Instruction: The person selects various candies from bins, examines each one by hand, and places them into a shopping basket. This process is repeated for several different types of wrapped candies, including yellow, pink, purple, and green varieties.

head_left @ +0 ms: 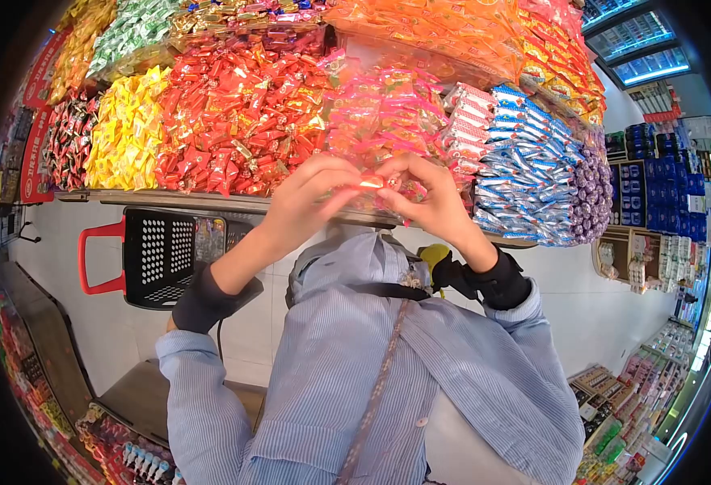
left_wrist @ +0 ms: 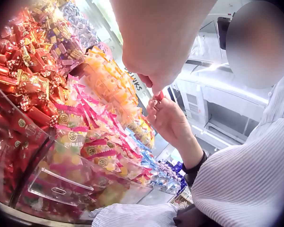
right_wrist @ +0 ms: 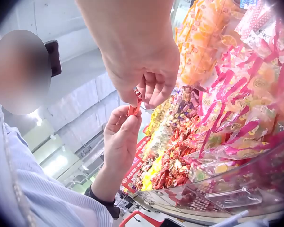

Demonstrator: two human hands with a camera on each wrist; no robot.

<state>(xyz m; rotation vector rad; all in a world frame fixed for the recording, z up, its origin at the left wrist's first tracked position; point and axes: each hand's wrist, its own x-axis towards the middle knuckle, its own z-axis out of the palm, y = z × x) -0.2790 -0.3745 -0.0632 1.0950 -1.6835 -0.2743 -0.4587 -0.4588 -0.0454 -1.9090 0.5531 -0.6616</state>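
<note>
A small red wrapped candy [head_left: 371, 182] is held between my two hands, in front of the candy display. My left hand [head_left: 310, 199] pinches one end of it between thumb and fingers. The other end is pinched by my right hand [head_left: 430, 199], its fingers curled inward. In the right wrist view, the candy's red wrapper [right_wrist: 134, 109] shows between the fingertips of both hands. Seen from the left wrist, only a bit of the red candy [left_wrist: 160, 96] shows beside the fingers. Pink-wrapped candies [head_left: 380, 109] lie just beyond the hands.
Bins hold red candies [head_left: 242, 113], yellow candies [head_left: 127, 133], blue-and-white candies [head_left: 525, 166] and orange packets [head_left: 436, 32]. A clear bin wall [right_wrist: 217, 189] runs along the front. A black shopping basket [head_left: 157, 267] with a red handle [head_left: 89, 259] stands at the left, below the display edge.
</note>
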